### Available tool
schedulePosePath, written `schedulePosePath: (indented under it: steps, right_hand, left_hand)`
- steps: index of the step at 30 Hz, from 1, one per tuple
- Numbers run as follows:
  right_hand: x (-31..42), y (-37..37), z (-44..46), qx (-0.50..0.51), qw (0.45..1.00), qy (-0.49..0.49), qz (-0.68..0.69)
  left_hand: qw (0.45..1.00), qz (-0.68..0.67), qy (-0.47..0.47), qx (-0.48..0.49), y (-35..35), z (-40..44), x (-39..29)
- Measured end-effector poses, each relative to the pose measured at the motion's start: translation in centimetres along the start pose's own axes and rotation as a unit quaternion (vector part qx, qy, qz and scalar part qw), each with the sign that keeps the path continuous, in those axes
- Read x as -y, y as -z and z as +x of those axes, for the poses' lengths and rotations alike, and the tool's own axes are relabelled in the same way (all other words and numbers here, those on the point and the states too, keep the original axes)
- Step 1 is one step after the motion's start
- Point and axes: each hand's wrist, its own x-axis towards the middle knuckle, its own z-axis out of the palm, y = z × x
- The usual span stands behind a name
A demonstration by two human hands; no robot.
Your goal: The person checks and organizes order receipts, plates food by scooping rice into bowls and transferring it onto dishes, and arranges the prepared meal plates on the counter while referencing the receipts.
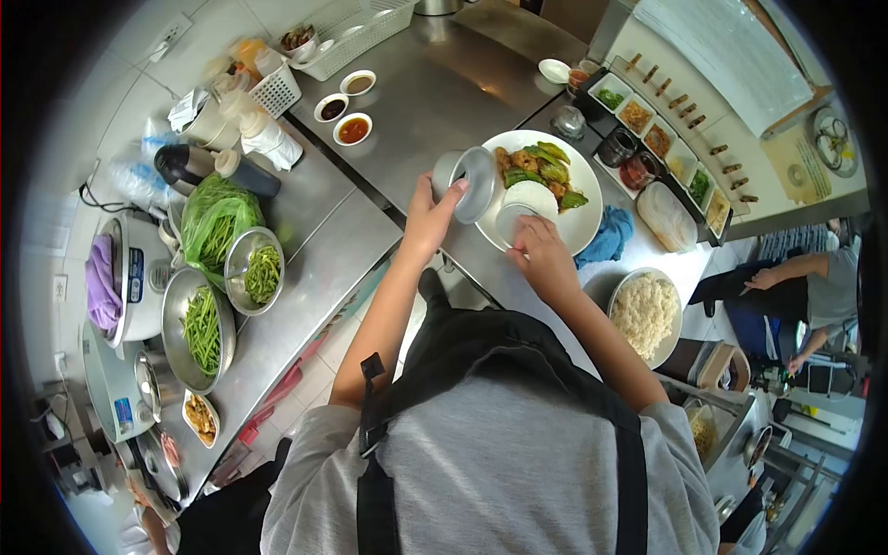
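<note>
In front of me, a large white plate (589, 208) holds browned pieces with green vegetables (548, 165) and a smooth white mound that looks like rice (532, 196). My left hand (433, 215) grips a tilted metal bowl (477, 185) at the plate's left edge. Over the front of the plate, close against the white mound, my right hand (539, 248) has its fingers closed on a small round metal cup (511, 220). The fingers partly cover this cup, so its full shape is hidden.
Right of the plate lie a blue cloth (606, 236) and a bowl of rice (646, 317). Condiment trays (657, 139) line the right side. Three sauce dishes (352, 129) sit behind left. Green-bean bowls (201, 328) stand left. Another person (823, 287) works at far right.
</note>
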Motion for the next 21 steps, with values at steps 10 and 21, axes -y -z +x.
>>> schedulePosePath:
  steps: [10, 21]
  right_hand:
    - [4.4, 5.4, 6.9, 0.028, 0.892, -0.181, 0.413]
    - [-15.7, 8.4, 1.0, 0.055, 0.984, -0.107, -0.132]
  left_hand:
    - [0.956, -0.254, 0.142, 0.049, 2.1, -3.8, 0.6]
    - [0.899, -0.434, 0.050, -0.011, 14.8, -9.1, -1.2]
